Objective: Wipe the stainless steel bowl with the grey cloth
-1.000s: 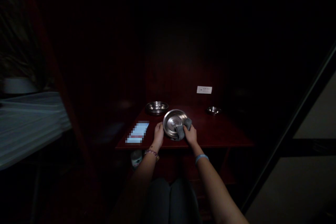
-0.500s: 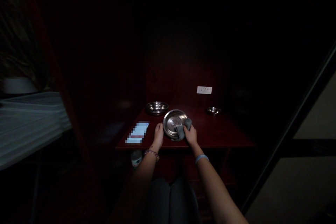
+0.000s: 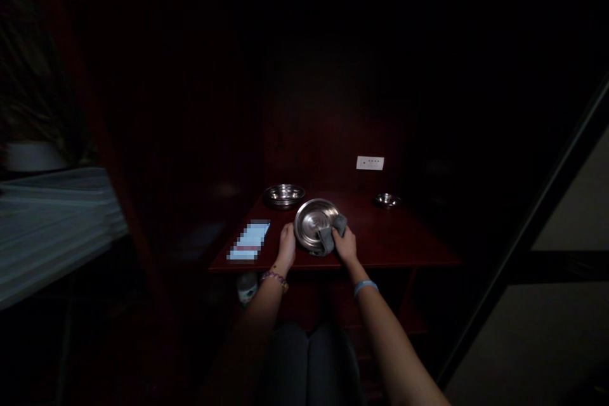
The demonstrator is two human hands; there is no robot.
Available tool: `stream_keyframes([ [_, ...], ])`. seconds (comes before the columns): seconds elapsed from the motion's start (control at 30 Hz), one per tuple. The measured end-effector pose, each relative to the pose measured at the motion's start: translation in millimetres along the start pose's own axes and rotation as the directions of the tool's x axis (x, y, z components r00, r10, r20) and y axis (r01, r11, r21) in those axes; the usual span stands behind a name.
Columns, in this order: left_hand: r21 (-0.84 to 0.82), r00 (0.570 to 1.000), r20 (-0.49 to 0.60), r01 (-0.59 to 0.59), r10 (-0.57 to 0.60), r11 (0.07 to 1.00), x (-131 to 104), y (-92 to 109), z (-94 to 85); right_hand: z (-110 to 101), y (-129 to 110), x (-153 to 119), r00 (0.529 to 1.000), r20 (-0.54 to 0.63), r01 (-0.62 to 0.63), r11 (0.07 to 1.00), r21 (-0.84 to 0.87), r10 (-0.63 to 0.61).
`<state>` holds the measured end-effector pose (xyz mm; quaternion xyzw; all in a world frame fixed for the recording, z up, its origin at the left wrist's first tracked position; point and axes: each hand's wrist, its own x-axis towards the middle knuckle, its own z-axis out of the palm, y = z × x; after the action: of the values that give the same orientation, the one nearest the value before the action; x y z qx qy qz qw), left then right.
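Observation:
A shiny metal bowl (image 3: 308, 221) is tilted toward me over the front part of the dark red table. My left hand (image 3: 286, 246) grips its left rim, with the fingers partly hidden behind it. In my right hand (image 3: 346, 245) is a grey cloth (image 3: 326, 240), bunched over the bowl's lower right rim and pressed against its inside. Behind the bowl to the left stand more metal bowls (image 3: 284, 195), seemingly stacked. A smaller metal bowl (image 3: 387, 201) sits at the back right.
The red table (image 3: 394, 241) ends in a front edge near my wrists. A phone-like lit slab (image 3: 250, 241), blurred out, lies at the left. Below the edge there is a bottle (image 3: 247, 287). A white socket panel (image 3: 370, 163) is on the back wall. Pale stacked sheets (image 3: 57, 222) are at far left.
Almost nothing differs. The bowl has shifted very slightly to the left, and both hands keep their hold.

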<state>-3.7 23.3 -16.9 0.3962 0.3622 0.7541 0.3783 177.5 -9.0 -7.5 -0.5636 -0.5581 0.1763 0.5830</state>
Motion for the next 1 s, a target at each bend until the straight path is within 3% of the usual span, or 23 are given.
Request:
stream_keyframes([
  [0.27, -0.06, 0.998, -0.001, 0.055, -0.055, 0.997, -1.0, 1.7, 1.4, -0.2, 0.6, 0.2, 1.0, -0.001, -0.003, 1.0, -0.003, 0.003],
  [0.5, -0.05, 0.998, 0.049, 0.05, -0.048, 0.998, -2.5, 3.6, 1.6, -1.4, -0.2, 0.4, 1.0, 0.014, -0.01, 1.0, 0.004, 0.01],
  [1.0, -0.015, 0.999, 0.039, 0.033, -0.032, 0.999, -5.5, 9.4, 3.1, -1.4, -2.2, -0.3, 1.0, 0.009, -0.015, 1.0, 0.008, 0.015],
])
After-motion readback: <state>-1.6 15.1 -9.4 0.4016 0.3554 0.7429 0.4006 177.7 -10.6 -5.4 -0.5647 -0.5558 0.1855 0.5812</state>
